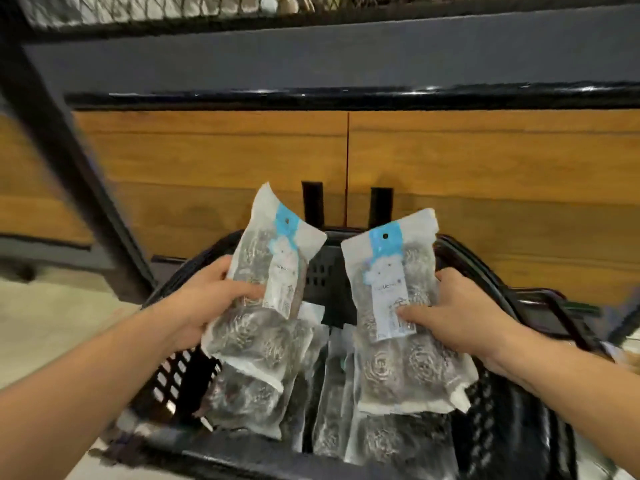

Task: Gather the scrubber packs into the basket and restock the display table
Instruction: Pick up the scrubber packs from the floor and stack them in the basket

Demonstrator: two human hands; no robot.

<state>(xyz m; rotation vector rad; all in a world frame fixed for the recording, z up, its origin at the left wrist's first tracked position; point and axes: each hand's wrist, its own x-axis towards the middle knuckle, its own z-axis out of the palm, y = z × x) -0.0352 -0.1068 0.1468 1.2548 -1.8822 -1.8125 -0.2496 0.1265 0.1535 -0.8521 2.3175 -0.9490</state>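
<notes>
A black plastic basket (173, 379) sits low in front of me with several clear scrubber packs (332, 403) lying inside. My left hand (207, 299) grips one scrubber pack (266, 292), clear with a blue and white label, tilted over the basket's left side. My right hand (460, 313) grips a second scrubber pack (405, 327) of the same kind over the basket's right side. Both packs show steel wool coils through the plastic.
A wooden cabinet front (242, 161) with a black top edge (346, 98) stands just behind the basket. A dark metal post (69, 161) slants down at the left. A wire mesh shelf (173, 8) runs overhead. Pale floor (45, 320) shows at the left.
</notes>
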